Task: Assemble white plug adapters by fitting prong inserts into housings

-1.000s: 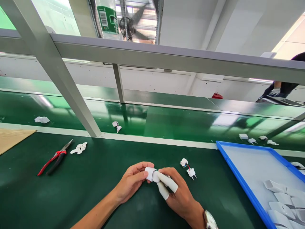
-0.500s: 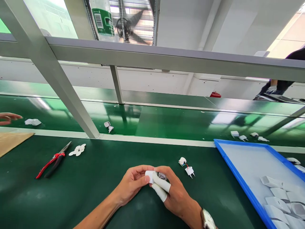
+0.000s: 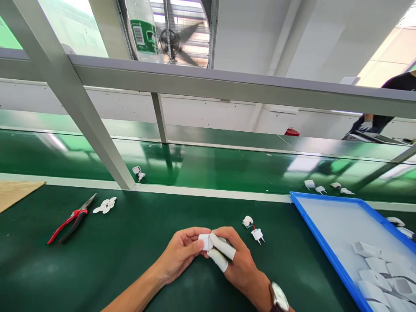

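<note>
Near the front middle of the green table, my left hand (image 3: 182,251) pinches a small white plastic piece (image 3: 204,242) between thumb and fingers. My right hand (image 3: 238,260), with white covers on two fingers and a watch on the wrist, grips the same piece from the right; its far end is hidden behind those fingers. Just beyond my right hand lie a small white round part (image 3: 247,221) and a white two-pin plug (image 3: 258,234), joined by a red wire.
Red-and-black pliers (image 3: 72,219) and flat white pieces (image 3: 105,205) lie at left. A blue-rimmed tray (image 3: 320,242) with several white housings stands at right. Small white parts (image 3: 138,173) sit on the green belt (image 3: 221,167) behind. A person (image 3: 373,123) is at far right.
My right fingers have closed further over the piece, and the grey part seen between them is now mostly covered. The belt parts have shifted left. The other person's hand at far left has gone from view.
</note>
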Available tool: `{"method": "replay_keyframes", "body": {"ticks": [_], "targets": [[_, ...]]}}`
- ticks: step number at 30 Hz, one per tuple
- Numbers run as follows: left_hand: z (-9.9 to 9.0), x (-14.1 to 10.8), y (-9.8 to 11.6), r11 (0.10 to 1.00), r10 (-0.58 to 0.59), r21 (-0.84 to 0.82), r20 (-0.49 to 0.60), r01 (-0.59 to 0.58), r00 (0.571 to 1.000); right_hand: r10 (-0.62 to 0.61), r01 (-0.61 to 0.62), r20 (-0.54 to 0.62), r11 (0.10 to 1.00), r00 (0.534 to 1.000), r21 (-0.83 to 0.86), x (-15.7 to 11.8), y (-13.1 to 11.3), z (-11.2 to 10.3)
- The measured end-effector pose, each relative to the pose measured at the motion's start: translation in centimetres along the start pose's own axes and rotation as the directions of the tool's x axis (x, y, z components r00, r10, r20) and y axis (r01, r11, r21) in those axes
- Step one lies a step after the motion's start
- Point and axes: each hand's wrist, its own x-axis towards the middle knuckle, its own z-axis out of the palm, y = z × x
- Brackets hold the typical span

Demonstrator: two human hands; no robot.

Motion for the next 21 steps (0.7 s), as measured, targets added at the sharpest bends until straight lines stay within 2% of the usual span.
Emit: {"method": "replay_keyframes", "body": {"ticks": [4,10,13,17,19,21], "targets": [[0.03,0.10,-0.15,1.000,-0.003,0.007,-0.013,0.003,1.000,-0.089,0.099,0.087,0.988,0.992,-0.120,-0.25,0.55,0.09],[-0.07,0.17,0.24,1.000,0.003,-0.007,0.005,-0.003,1.000,-0.121,0.111,-0.047,0.978,0.992,-0.178,0.13,0.41,0.86],[-0.11,0.13,0.15,1.000,-0.005,-0.006,-0.003,0.005,1.000,-0.079,0.071,-0.045,0.986,0.996,-0.152,0.16,0.03,0.82],[-0.27,0.29,-0.05,1.000,-0.009,0.028,-0.031,0.010,0.999,-0.044,0.046,0.020,0.995,0.999,-0.093,0.40,-0.26,0.59],[-0.37,0.47,-0.16,0.998,-0.032,0.059,-0.012,0.033,0.999,-0.008,0.008,-0.002,0.999,1.000,-0.051,0.46,-0.14,0.63],[-0.48,0.61,-0.36,0.995,-0.019,0.097,0.011,0.017,1.000,0.093,-0.091,-0.063,0.995,0.994,0.029,0.36,0.20,0.80]]}}
